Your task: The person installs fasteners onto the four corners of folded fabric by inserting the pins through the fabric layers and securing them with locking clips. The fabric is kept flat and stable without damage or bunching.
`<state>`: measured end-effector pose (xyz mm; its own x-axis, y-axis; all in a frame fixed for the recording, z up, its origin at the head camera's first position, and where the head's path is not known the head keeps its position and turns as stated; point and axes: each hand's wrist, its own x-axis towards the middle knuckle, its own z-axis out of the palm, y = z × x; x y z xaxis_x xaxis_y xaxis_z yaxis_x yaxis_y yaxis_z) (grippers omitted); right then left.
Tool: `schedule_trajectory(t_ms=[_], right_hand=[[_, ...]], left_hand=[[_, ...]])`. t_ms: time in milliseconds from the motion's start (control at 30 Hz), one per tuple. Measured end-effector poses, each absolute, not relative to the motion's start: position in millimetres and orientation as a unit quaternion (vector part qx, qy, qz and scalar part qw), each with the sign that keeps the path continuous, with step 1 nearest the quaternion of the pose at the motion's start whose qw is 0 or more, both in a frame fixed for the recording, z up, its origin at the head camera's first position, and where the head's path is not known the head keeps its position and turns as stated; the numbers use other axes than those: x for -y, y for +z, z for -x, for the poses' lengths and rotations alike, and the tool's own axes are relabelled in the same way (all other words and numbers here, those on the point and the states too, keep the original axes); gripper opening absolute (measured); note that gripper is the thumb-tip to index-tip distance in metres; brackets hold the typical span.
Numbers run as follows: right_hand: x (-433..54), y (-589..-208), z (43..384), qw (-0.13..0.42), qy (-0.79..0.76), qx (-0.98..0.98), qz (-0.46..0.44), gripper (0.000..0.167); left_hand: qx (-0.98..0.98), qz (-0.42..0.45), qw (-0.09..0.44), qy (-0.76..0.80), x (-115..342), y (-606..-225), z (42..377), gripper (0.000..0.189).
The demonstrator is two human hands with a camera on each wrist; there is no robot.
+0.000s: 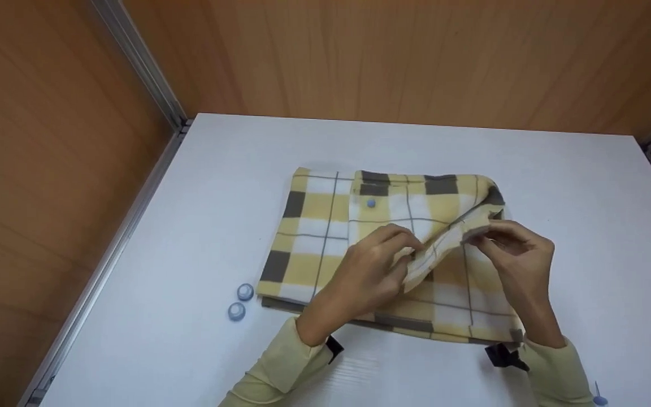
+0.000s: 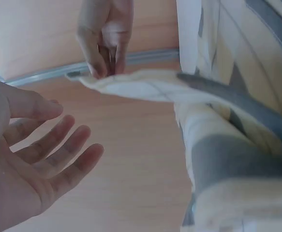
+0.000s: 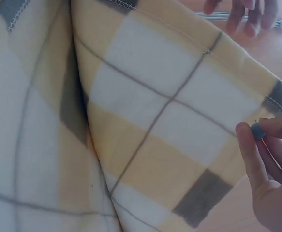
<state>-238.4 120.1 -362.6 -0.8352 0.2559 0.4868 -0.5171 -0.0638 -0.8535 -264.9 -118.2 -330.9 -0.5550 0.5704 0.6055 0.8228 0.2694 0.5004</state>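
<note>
Right now the right hand pinches the raised corner of the plaid fleece cloth, and the right wrist view shows a small blue pin head nipped between thumb and fingertip at that hem. The left hand lies just left of it, fingers relaxed and spread, resting on the lifted flap. That fold runs diagonally from near left to far right between the hands. Another blue pin sits on the cloth farther off; two blue push pins wait on the white table, near left.
</note>
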Motion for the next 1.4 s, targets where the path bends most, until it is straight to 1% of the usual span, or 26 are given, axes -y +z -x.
schedule_trajectory(t_ms=[133, 233, 467, 633, 900, 1033, 1200, 1400], right_hand=[[-120, -362, 241, 0.277, 0.718, 0.628, -0.115, 0.019], [-120, -362, 242, 0.278, 0.709, 0.640, -0.101, 0.019], [-119, -365, 240, 0.266, 0.700, 0.659, -0.075, 0.019], [-120, -366, 241, 0.273, 0.694, 0.662, -0.072, 0.019], [-120, -367, 240, 0.272, 0.693, 0.664, -0.070, 0.021], [-120, -368, 240, 0.269, 0.697, 0.660, -0.082, 0.021], [-119, -368, 240, 0.268, 0.695, 0.663, -0.077, 0.020], [-120, -369, 240, 0.270, 0.689, 0.669, -0.071, 0.019]], left_hand=[[0.797, 0.414, 0.153, -0.413, 134, -327, 269, 0.023], [0.813, 0.379, 0.150, -0.416, 150, -328, 271, 0.022], [0.846, 0.266, 0.143, -0.440, 193, -345, 271, 0.020], [0.856, 0.194, 0.149, -0.456, 224, -351, 270, 0.021], [0.869, 0.116, 0.146, -0.459, 256, -355, 268, 0.021], [0.884, 0.079, 0.132, -0.441, 266, -361, 266, 0.024], [0.909, 0.034, 0.101, -0.402, 278, -371, 263, 0.030], [0.932, 0.002, 0.067, -0.357, 296, -385, 259, 0.036]])
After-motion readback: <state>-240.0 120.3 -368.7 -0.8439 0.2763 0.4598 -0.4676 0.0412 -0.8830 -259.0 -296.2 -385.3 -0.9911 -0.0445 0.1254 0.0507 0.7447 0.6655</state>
